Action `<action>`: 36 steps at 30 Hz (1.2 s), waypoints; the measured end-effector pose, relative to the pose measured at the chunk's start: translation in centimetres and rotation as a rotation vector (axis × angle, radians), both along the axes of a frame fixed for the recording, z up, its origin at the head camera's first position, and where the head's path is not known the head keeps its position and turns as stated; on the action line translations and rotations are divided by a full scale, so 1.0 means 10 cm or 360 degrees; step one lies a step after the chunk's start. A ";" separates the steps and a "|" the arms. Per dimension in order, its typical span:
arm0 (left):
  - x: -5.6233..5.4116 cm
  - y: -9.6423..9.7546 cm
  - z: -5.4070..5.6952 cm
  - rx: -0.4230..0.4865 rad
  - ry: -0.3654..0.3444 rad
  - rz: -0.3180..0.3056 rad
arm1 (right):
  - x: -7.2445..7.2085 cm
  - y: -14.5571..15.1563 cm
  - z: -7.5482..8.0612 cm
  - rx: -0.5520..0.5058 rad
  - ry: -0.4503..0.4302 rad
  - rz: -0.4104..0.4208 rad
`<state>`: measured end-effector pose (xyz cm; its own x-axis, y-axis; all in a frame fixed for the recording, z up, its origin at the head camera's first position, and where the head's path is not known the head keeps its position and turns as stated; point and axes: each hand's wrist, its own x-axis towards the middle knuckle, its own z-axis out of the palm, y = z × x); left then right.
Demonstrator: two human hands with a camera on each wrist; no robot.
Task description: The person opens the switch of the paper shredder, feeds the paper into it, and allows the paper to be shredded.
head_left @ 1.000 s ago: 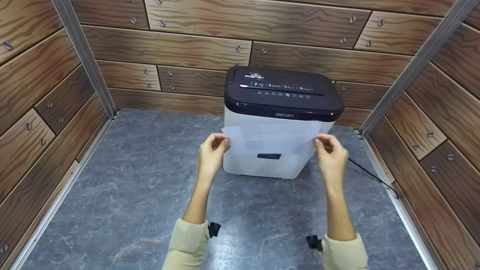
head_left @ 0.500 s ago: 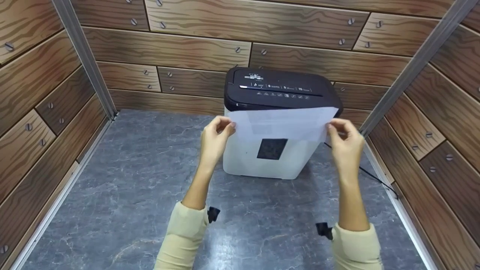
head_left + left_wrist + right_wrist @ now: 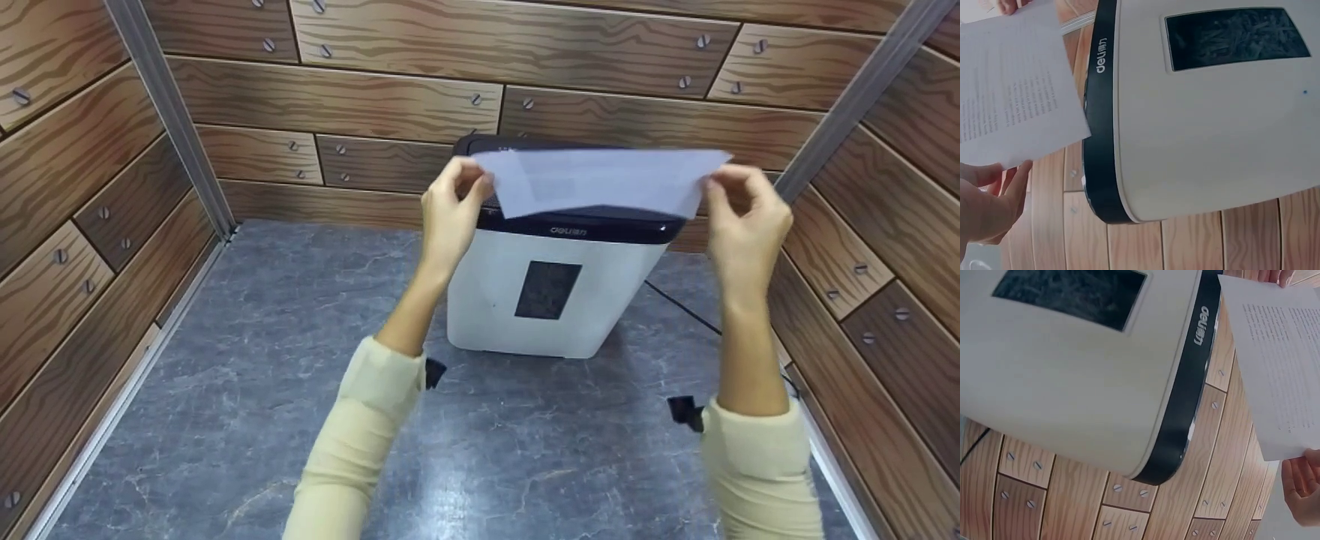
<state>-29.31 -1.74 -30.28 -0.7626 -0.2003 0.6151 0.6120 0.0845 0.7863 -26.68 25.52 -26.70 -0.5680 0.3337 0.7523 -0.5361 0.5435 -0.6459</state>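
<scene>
A white sheet of printed paper stretches between my two hands over the top of a paper shredder. My left hand pinches its left edge between thumb and fingers. On the other side my right hand pinches the right edge. Lines of print on the paper show in the left wrist view. The shredder has a dark lid and a white bin, with a dark window through which shreds show in the wrist views. In the head view the sheet hides most of the lid, including the feed slot.
A black cord runs from behind the shredder toward the right wall. Wood-patterned panels enclose the back and both sides, with grey metal posts at the corners. The floor is grey and marble-patterned.
Both hands have risen with the sheet, from in front of the white bin to above the lid. The right hand has also shifted right. The window has come into full view.
</scene>
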 end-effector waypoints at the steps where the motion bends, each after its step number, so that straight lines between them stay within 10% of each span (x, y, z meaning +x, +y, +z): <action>1: -0.04 0.01 0.03 -0.0003 0.0014 -0.0002 | -0.03 0.01 0.02 -0.0007 0.0008 -0.0009; 15: -0.41 0.12 -0.05 0.0167 -0.0152 -0.0074 | -0.32 0.06 -0.03 0.0031 0.0032 -0.0014; 28: -0.51 0.02 -0.16 0.0048 0.0120 0.0158 | -0.53 0.04 -0.11 0.0251 -0.0009 -0.0021; 36: -0.53 -0.02 -0.26 -0.0270 0.0011 0.0382 | -0.67 0.05 -0.25 0.0326 -0.0056 -0.0025</action>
